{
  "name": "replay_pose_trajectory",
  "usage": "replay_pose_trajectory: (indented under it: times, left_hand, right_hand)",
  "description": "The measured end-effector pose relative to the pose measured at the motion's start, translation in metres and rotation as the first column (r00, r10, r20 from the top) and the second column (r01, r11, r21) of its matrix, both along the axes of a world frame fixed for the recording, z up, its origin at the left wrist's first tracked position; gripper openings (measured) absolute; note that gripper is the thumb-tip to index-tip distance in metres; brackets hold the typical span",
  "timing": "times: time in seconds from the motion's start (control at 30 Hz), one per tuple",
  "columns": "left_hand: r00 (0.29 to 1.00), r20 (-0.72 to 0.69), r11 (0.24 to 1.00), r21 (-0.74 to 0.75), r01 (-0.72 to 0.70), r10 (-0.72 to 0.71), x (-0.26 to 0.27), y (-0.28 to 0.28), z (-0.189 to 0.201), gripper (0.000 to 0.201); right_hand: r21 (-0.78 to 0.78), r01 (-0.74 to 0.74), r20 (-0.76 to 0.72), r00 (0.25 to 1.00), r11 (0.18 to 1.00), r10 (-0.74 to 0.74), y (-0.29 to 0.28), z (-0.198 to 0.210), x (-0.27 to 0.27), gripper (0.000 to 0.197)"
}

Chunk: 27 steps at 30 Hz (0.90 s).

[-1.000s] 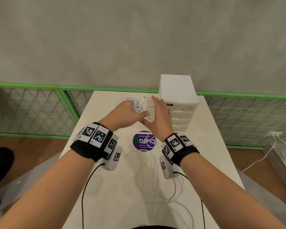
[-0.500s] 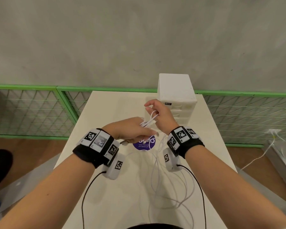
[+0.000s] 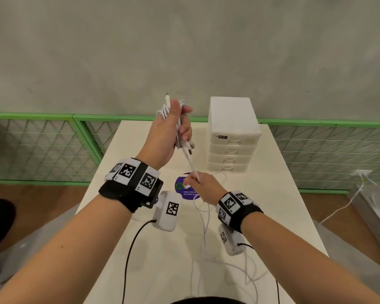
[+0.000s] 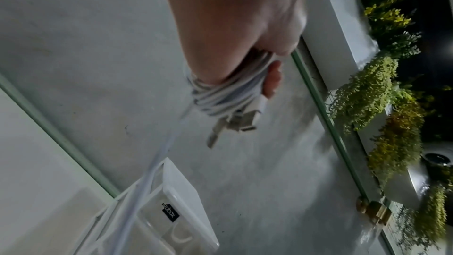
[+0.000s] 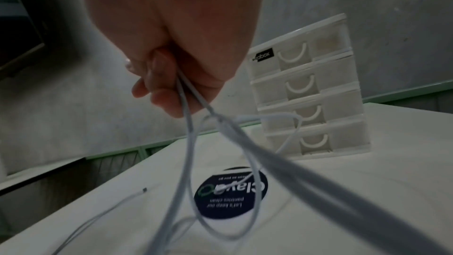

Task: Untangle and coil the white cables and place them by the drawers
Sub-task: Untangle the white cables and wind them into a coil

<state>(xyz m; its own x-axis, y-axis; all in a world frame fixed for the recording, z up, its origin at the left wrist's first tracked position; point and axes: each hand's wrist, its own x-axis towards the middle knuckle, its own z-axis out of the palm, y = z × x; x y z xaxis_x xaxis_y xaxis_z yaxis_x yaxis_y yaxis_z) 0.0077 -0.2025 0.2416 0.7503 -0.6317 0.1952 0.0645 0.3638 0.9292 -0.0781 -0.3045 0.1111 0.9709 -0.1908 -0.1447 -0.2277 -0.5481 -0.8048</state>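
On the bench (image 3: 272, 216), the drawers (image 3: 233, 137) stand upright at the far edge. The left hand (image 3: 169, 132), raised, grips a coiled bundle of white cables (image 3: 180, 137), long axis near vertical. The right hand (image 3: 204, 185) pinches a strand slanting down from it.

Head view looks down; wrist views share drawers (image 3: 233, 137).

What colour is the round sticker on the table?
Dark purple, with white lettering and a green ring; the sticker shows best in the head view.
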Motion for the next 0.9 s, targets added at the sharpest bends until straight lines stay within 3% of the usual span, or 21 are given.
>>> replay_pose_trajectory:
  times: [0.13, 0.23, 0.3, 0.37, 0.4, 0.43, 0.5, 0.53, 0.6, 0.77, 0.83, 0.9]
  left_hand:
    - [0.943, 0.111, 0.944, 0.069, -0.324, 0.315, 0.008, -0.005, -0.013, 0.028]
    - [0.866, 0.358, 0.884, 0.181, -0.431, 0.349, 0.017, -0.003, -0.038, 0.018]
    - [0.759, 0.62, 0.788, 0.36, -0.498, 0.196, 0.021, -0.002, -0.055, 0.023]
    - [0.668, 0.728, 0.571, 0.616, -0.542, -0.152, 0.019, 0.0, -0.065, 0.033]
    - [0.658, 0.699, 0.473, 0.697, -0.538, -0.28, 0.019, 0.003, -0.066, 0.041]
    - [0.727, 0.616, 0.438, 0.768, -0.467, -0.305, 0.021, 0.007, -0.066, 0.047]
    - [0.917, 0.325, 0.544, 0.825, -0.156, -0.23, 0.023, 0.016, -0.069, 0.057]
    - [0.954, 0.177, 0.582, 0.813, -0.003, -0.241, 0.019, 0.019, -0.066, 0.06]
    - [0.93, 0.044, 0.541, 0.823, 0.174, -0.366, 0.011, 0.022, -0.064, 0.06]
    - [0.814, -0.015, 0.437, 0.838, 0.327, -0.58, 0.005, 0.024, -0.055, 0.043]
    - [0.792, -0.078, 0.471, 0.767, 0.436, -0.605, -0.001, 0.026, -0.046, 0.043]
    - [0.781, -0.083, 0.556, 0.655, 0.511, -0.619, -0.004, 0.025, -0.038, 0.05]
  right_hand:
    - [-0.148, -0.072, 0.003, 0.997, 0.986, 0.073, 0.012, -0.001, -0.007, 0.015]
    - [-0.198, -0.122, 0.073, 0.988, 0.972, 0.139, 0.018, 0.012, -0.007, 0.011]
    - [-0.196, -0.108, 0.14, 0.981, 0.975, 0.137, 0.018, 0.024, -0.005, 0.011]
    - [-0.182, -0.042, 0.259, 0.962, 0.982, 0.089, 0.015, 0.032, -0.001, 0.01]
    - [-0.148, 0.01, 0.33, 0.943, 0.989, 0.04, 0.012, 0.034, 0.001, 0.008]
    - [-0.106, 0.056, 0.391, 0.92, 0.993, -0.01, 0.007, 0.035, 0.002, 0.006]
    - [-0.049, 0.119, 0.448, 0.89, 0.992, -0.084, -0.002, 0.036, 0.005, 0.017]
    - [-0.027, 0.127, 0.446, 0.889, 0.992, -0.102, -0.006, 0.036, 0.007, 0.021]
    - [-0.001, 0.118, 0.424, 0.899, 0.993, -0.106, -0.015, 0.036, 0.009, 0.024]
    - [-0.104, 0.129, 0.347, 0.934, 0.986, -0.085, -0.035, 0.023, 0.014, 0.019]
    - [-0.182, 0.143, 0.313, 0.946, 0.973, -0.08, -0.042, 0.016, 0.014, 0.018]
    - [-0.254, 0.139, 0.272, 0.96, 0.957, -0.068, -0.044, 0.012, 0.014, 0.017]
